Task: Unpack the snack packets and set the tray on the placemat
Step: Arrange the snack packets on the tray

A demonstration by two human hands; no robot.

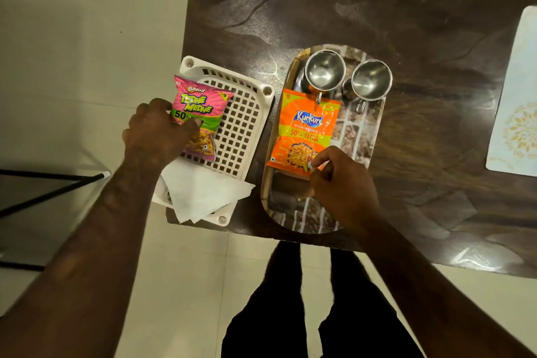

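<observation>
while two cups [325,73] stand on the tray [359,132], pink packet [203,102] is gripped by left hand [154,132], orange packet [305,131] by right hand [343,183].

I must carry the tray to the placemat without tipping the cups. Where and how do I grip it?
Likely the raised rim along the tray's long sides, taken from left and right together. It is a long oval with two steel cups upright at the far end, so hold slightly beyond the middle. The basket crowds the left.
</observation>
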